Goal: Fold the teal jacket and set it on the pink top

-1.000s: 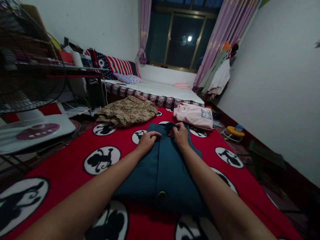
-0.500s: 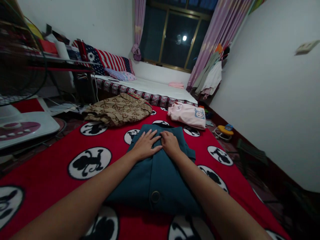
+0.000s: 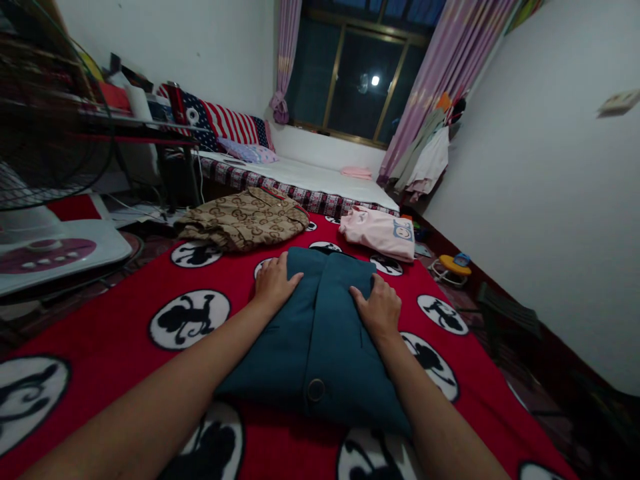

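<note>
A folded teal jacket [image 3: 320,333] with one round dark button near its front edge lies in front of me. My left hand [image 3: 276,285] grips its left side, thumb on top and fingers over the edge. On the opposite side my right hand [image 3: 381,310] holds the right edge the same way, thumb on the cloth. The fingertips of both hands are partly hidden past the edges. Beyond the jacket lie a brown patterned garment [image 3: 245,220] at the left and a folded pink garment [image 3: 379,232] at the right.
Under the clothes spreads a red blanket [image 3: 115,373] with round black-and-white figures. A fan [image 3: 45,167] and a cluttered desk [image 3: 150,133] stand at the left. A bed [image 3: 310,175] is below the window. At the right are a yellow stool [image 3: 454,265] and a wall.
Both hands have moved apart from the jacket's middle to its left and right edges. The jacket's top part now lies flatter and squarer. The view has shifted slightly.
</note>
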### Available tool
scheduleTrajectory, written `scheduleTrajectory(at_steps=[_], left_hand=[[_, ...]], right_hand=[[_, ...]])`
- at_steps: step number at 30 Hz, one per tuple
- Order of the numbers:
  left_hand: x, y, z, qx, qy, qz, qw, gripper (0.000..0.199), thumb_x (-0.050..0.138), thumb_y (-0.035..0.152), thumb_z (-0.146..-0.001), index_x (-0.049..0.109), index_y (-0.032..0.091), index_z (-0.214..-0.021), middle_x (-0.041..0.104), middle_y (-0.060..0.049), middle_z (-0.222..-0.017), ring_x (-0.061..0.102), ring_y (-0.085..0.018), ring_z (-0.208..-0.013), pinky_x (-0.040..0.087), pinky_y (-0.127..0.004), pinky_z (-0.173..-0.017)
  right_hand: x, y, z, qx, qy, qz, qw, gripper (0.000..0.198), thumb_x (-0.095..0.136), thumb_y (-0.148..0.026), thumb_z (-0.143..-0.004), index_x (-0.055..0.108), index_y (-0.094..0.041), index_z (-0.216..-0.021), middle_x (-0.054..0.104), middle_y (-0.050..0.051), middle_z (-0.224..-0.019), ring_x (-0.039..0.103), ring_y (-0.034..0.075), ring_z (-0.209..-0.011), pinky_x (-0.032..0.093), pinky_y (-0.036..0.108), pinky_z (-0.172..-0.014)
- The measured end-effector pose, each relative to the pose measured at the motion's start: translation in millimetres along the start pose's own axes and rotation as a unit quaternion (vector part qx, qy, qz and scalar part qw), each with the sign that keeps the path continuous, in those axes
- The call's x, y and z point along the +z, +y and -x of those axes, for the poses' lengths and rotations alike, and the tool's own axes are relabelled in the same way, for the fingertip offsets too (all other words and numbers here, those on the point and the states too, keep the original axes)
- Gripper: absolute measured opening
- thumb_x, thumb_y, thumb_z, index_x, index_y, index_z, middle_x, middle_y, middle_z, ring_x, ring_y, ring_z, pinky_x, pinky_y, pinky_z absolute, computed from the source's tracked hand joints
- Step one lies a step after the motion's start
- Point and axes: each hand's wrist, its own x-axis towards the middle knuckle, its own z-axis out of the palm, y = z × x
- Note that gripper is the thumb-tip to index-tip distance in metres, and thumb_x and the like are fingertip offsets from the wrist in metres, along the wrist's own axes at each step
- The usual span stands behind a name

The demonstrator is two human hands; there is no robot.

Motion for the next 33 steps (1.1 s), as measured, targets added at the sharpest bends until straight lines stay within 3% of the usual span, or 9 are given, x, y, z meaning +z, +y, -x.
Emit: scheduleTrajectory(at_steps=[5,10,16,21,23,27,30,33], left_hand=[[-7,2,1,0.038,0.033,-0.002,0.999,0.055,0.063,0.043,-0.083,0.05,0.019,-0.13,0.067,-0.012,-0.107,0.059,-0.03,-0.101,0.046,-0.038,-0.087],[-5,4,2,0.099,0.024,0.037,0.994,0.036,0.064,0.03,-0.084,0.059,0.024,-0.118,0.067,-0.007,-0.101,0.059,-0.027,-0.099,0.046,-0.038,-0.087],[-7,5,-4,0.127,0.043,0.146,0.98,0.024,0.057,0.017,-0.086,0.064,0.026,-0.107,0.06,-0.004,-0.099,0.061,-0.021,-0.092,0.048,-0.031,-0.082],[-18,11,-35,0.162,0.099,0.172,0.967,0.025,0.053,0.017,-0.088,0.065,0.026,-0.107,0.058,-0.005,-0.104,0.058,-0.021,-0.097,0.047,-0.031,-0.088],[-12,10,-48,0.16,0.079,0.142,0.974,0.026,0.055,0.02,-0.088,0.065,0.027,-0.111,0.057,-0.005,-0.108,0.058,-0.022,-0.1,0.047,-0.032,-0.089],[16,-5,-55,0.118,-0.033,0.047,0.991,0.029,0.054,0.034,-0.09,0.065,0.031,-0.117,0.056,-0.008,-0.112,0.054,-0.026,-0.108,0.046,-0.037,-0.091],[30,-14,-51,0.09,-0.038,0.018,0.995,0.035,0.051,0.044,-0.091,0.062,0.035,-0.123,0.047,-0.01,-0.133,0.045,-0.03,-0.123,0.042,-0.045,-0.097],[23,-11,-52,0.112,-0.03,-0.007,0.993,0.034,0.052,0.04,-0.091,0.062,0.032,-0.123,0.028,-0.01,-0.153,0.028,-0.034,-0.139,0.027,-0.057,-0.108]], right_hand=[[-6,1,2,-0.032,-0.017,-0.016,0.999,0.071,0.059,-0.06,-0.082,0.045,-0.017,-0.136,0.065,0.014,-0.107,0.06,0.029,-0.1,0.041,0.036,-0.078],[-5,0,2,-0.114,-0.025,-0.005,0.993,0.045,0.06,-0.041,-0.087,0.055,-0.023,-0.128,0.064,0.009,-0.103,0.057,0.026,-0.099,0.041,0.033,-0.078],[-6,-1,-2,-0.138,0.007,-0.06,0.989,0.033,0.051,-0.023,-0.09,0.062,-0.025,-0.121,0.063,0.008,-0.108,0.057,0.022,-0.098,0.042,0.029,-0.078],[-10,-4,-31,-0.148,0.067,-0.11,0.981,0.035,0.047,-0.023,-0.092,0.061,-0.023,-0.123,0.06,0.008,-0.114,0.058,0.023,-0.099,0.043,0.03,-0.081],[-4,-4,-42,-0.142,0.052,-0.095,0.984,0.036,0.048,-0.025,-0.091,0.06,-0.024,-0.125,0.058,0.009,-0.112,0.057,0.023,-0.098,0.044,0.031,-0.079],[21,-2,-47,-0.089,-0.023,-0.021,0.996,0.032,0.045,-0.031,-0.094,0.066,-0.029,-0.118,0.056,0.012,-0.112,0.054,0.026,-0.104,0.045,0.033,-0.077],[35,1,-44,-0.067,-0.015,0.009,0.998,0.032,0.045,-0.036,-0.094,0.067,-0.033,-0.117,0.05,0.014,-0.129,0.047,0.03,-0.117,0.045,0.039,-0.084],[33,0,-45,-0.089,-0.008,0.039,0.995,0.035,0.042,-0.032,-0.095,0.065,-0.031,-0.121,0.038,0.013,-0.147,0.035,0.033,-0.133,0.039,0.048,-0.096]])
